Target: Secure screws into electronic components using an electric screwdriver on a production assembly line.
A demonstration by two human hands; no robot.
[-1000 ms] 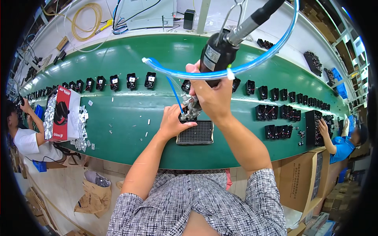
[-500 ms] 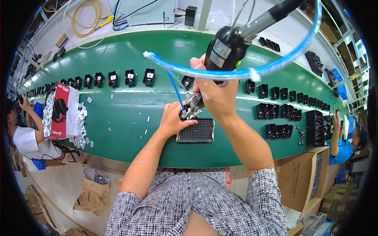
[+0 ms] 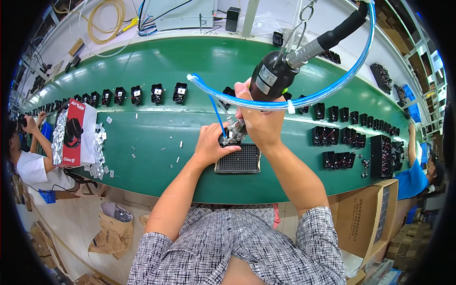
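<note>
My right hand (image 3: 259, 124) grips a black powered screwdriver (image 3: 273, 80) that hangs from above, with a blue air hose (image 3: 332, 90) looping off it. The tool's metal tip (image 3: 233, 131) points down at a small black part (image 3: 223, 140). My left hand (image 3: 210, 145) holds that part steady on the green conveyor belt (image 3: 156, 128). Just below both hands lies a dark rectangular perforated tray (image 3: 238, 161).
Rows of black parts (image 3: 142, 94) line the belt's far side and right (image 3: 339, 137). A red and black box (image 3: 72, 133) with silvery pieces stands at left. Other people work at the left (image 3: 28, 161) and right (image 3: 413, 175) ends. Cardboard boxes (image 3: 365, 218) stand at lower right.
My head has shifted slightly, so the scene sits a little differently. Both hands stay at the small black part, with the screwdriver tilted a bit more to the right.
</note>
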